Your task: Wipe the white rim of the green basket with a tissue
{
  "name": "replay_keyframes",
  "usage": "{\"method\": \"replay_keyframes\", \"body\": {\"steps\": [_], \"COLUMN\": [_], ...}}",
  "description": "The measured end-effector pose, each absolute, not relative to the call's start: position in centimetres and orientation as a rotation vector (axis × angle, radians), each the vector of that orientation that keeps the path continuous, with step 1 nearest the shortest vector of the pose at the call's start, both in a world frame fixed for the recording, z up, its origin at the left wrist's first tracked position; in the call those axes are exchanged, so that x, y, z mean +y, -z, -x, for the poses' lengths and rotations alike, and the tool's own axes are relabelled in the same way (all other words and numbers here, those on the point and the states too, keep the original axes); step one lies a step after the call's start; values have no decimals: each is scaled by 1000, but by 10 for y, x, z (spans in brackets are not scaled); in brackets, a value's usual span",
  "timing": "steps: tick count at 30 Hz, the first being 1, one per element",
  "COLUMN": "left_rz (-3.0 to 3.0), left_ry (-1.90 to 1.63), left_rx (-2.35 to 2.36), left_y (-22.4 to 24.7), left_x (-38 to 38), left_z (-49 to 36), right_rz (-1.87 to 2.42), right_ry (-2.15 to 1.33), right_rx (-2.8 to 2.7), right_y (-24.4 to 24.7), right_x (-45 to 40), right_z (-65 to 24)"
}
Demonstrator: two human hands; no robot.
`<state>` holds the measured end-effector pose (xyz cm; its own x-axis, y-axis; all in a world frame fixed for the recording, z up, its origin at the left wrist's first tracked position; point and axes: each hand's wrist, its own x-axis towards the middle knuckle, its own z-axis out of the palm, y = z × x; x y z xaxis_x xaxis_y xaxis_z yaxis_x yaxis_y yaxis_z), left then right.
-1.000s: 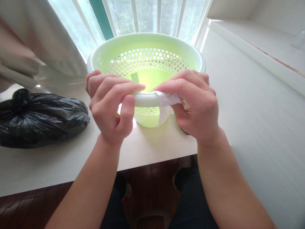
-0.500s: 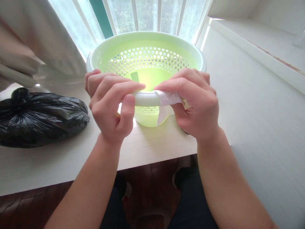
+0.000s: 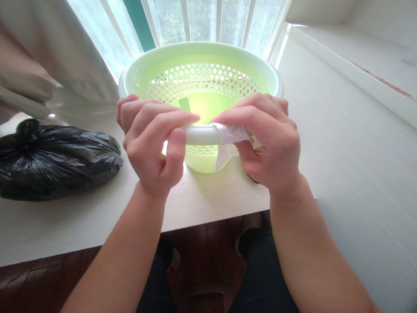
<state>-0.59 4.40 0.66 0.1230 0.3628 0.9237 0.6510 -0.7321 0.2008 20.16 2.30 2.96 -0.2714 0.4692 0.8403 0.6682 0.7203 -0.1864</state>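
Observation:
A green plastic basket (image 3: 202, 134) with a pale thick rim and rows of round holes stands upright on the white surface, in front of the window. My left hand (image 3: 151, 141) is closed around the left part of its near rim, thumb on the outside and fingers over the top. On the right part of that rim my right hand (image 3: 267, 139) is closed too, pressing a thin white tissue (image 3: 230, 133) against it. One end of the tissue hangs down outside the basket. A dark green patch (image 3: 184, 104) shows inside, near the bottom.
A knotted black plastic bag (image 3: 58, 161) lies on the white surface (image 3: 208, 204) to the left. Behind it hangs a curtain (image 3: 55, 48). The barred window (image 3: 202, 21) is at the back, and a white panel (image 3: 352, 130) rises on the right. Dark wooden floor (image 3: 205, 256) lies below.
Both hands keep their hold on the rim, and the tissue stays in place. The view has shifted very slightly; nothing else has visibly moved.

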Motion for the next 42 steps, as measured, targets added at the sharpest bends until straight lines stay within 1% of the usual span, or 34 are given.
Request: {"method": "replay_keyframes", "body": {"steps": [30, 42], "left_rz": [2112, 2104], "left_ry": [1704, 1687], "left_rx": [-999, -989], "left_y": [-5, -5], "left_x": [45, 45], "left_z": [3, 3], "right_rz": [947, 914], "right_ry": [205, 202], "right_rx": [-1909, -1904], "right_y": [-25, -26], "right_x": [24, 24], "right_z": [-203, -202]}}
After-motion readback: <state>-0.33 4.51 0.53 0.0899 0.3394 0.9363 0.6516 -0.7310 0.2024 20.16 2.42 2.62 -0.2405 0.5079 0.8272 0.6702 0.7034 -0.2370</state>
